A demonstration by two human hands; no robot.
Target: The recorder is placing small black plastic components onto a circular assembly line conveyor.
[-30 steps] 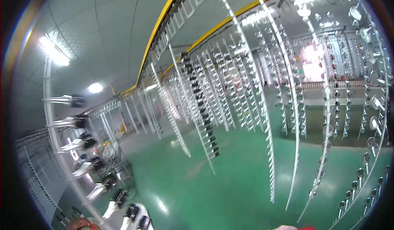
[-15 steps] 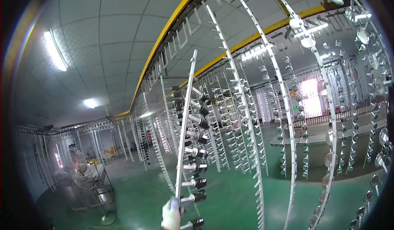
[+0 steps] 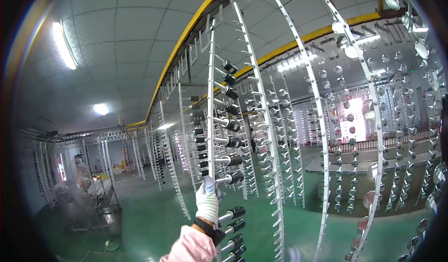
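My left hand (image 3: 207, 201), in a white knit glove with bluish fingertips, is wrapped round a tall white hanging rack bar (image 3: 211, 122). It grips the bar below the middle; a dark band and a pink sleeve show behind the glove. Along the bar's right side, short metal pegs carry several black cylindrical parts (image 3: 232, 125), both above and below my grip. The bar's top comes close to the hooks under the overhead rail. At the lower edge, a faint blurred patch of bluish white looks like the fingertips of my right hand (image 3: 294, 255); the rest of it is out of view.
A yellow overhead rail (image 3: 179, 47) with metal hooks runs above. Just right hangs a pegged bar (image 3: 266, 108), then others with round mirror-like pieces (image 3: 372, 173). A long counter (image 3: 345, 166) stands behind them at right. At left is a cart with a metal bucket (image 3: 111, 215).
My left hand has risen with the rack bar, its forearm now in view. The bar has gone from leaning to nearly upright, its top nearer the rail. A blurred bluish patch has appeared at the lower edge.
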